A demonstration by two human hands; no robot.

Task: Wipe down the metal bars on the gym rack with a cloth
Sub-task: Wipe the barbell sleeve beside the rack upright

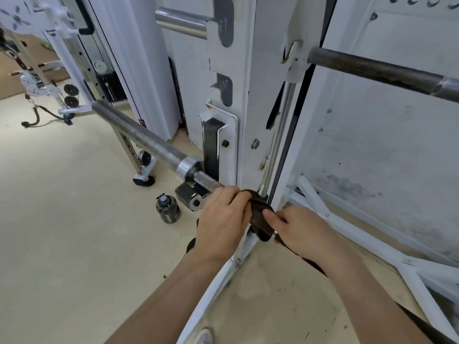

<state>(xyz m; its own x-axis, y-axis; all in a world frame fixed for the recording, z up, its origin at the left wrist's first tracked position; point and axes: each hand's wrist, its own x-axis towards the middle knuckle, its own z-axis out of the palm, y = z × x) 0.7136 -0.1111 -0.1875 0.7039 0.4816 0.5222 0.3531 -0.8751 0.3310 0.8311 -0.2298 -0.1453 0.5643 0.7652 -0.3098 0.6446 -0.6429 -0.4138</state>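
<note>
Cloth (258, 216): dark, bunched, wrapped round foot of thin guide rod (280, 135); left hand (221, 219) and right hand (303, 227) grip it from either side.
Guide rod: chrome, upright, just right of white rack upright (238, 95).
Grey barbell (139, 137): runs from far left toward near centre, bright collar, knurled end reaching left hand.
Dark bar (372, 68): dull, upper right, slanting down rightward.
Chrome stub (181, 22): top, pokes left from rack upright.
</note>
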